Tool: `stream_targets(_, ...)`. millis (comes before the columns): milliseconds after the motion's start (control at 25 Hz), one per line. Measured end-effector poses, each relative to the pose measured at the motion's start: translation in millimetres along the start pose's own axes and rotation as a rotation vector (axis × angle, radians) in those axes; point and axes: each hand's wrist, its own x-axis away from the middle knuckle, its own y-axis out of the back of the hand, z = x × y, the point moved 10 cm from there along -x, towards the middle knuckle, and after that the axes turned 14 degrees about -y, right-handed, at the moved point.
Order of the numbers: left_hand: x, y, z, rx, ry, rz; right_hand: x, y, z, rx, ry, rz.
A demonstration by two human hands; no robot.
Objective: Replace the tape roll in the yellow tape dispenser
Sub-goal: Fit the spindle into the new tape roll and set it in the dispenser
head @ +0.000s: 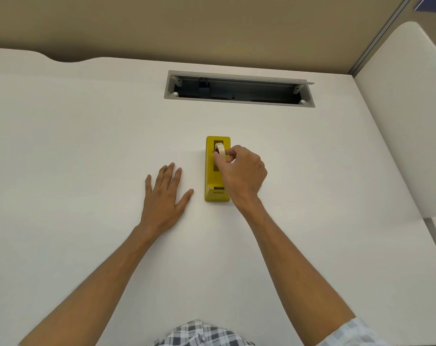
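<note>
**Roll at the dispenser's well**

Our right hand [241,171] pinches the tape roll [220,149], thumb and fingertips curled round its rim, holding it upright in the open well of the yellow tape dispenser [218,181] at mid-bench [87,136]. Whether it is going in or coming out we cannot tell. Our left hand [165,193] lies flat, fingers spread, near the dispenser but apart from it. We judge it wise to brace the base with that hand and keep the roll square to the slot.

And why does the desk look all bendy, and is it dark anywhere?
Head view: the wide lens curves the desk edges; lighting is soft and even, shadows faint; only the open cable tray looks dark; the tape roll and yellow tape dispenser stay sharp.
</note>
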Motion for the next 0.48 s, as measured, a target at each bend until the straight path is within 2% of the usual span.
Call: stream_targets(480,1.1,-1.6,1.7,-0.003,0.017,-0.017,-6.1,-8.2,5.5,0.096,-0.019,-0.02)
